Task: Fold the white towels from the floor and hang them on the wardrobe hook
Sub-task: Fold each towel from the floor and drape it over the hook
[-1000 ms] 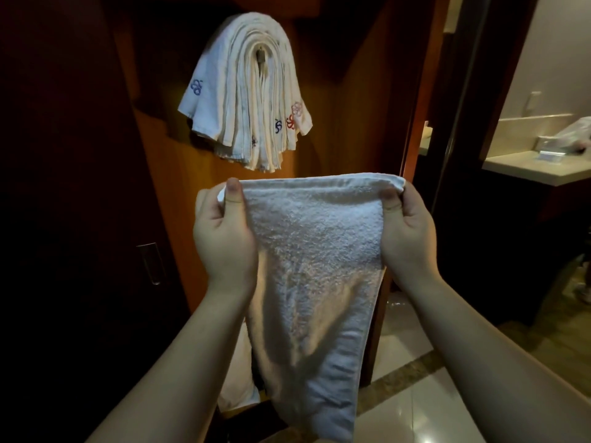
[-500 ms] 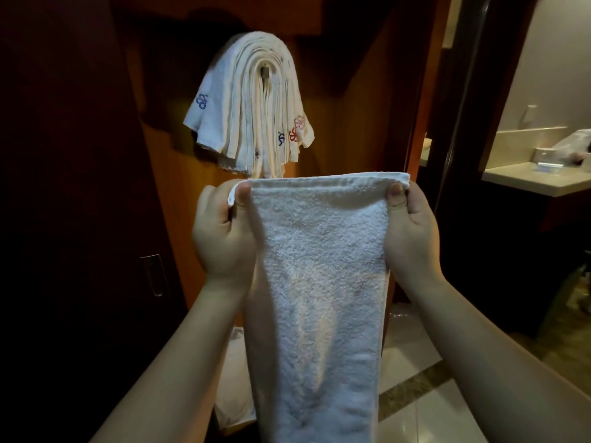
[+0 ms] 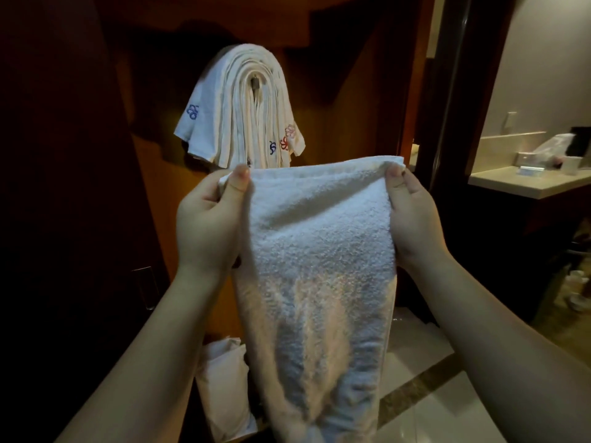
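Observation:
I hold a folded white towel (image 3: 319, 266) up in front of me, hanging long toward the floor. My left hand (image 3: 211, 225) pinches its top left corner and my right hand (image 3: 412, 215) pinches its top right corner. Just above and behind it, several folded white towels (image 3: 243, 110) with blue and red embroidered marks hang draped over the metal wardrobe hook (image 3: 255, 83) on the wooden wardrobe panel. More white towels (image 3: 224, 388) lie low on the floor at the wardrobe's foot, partly hidden by the held towel.
A dark wardrobe door with a recessed handle (image 3: 145, 287) fills the left. To the right a dark door frame (image 3: 454, 91) opens onto a bathroom counter (image 3: 527, 185) with small items. Glossy floor tiles (image 3: 447, 410) lie at the lower right.
The view has tilted down, so the hanging towels sit lower in frame. My thumbs have shifted to pinch the top corners, and the towel's top edge now sags slightly between my hands.

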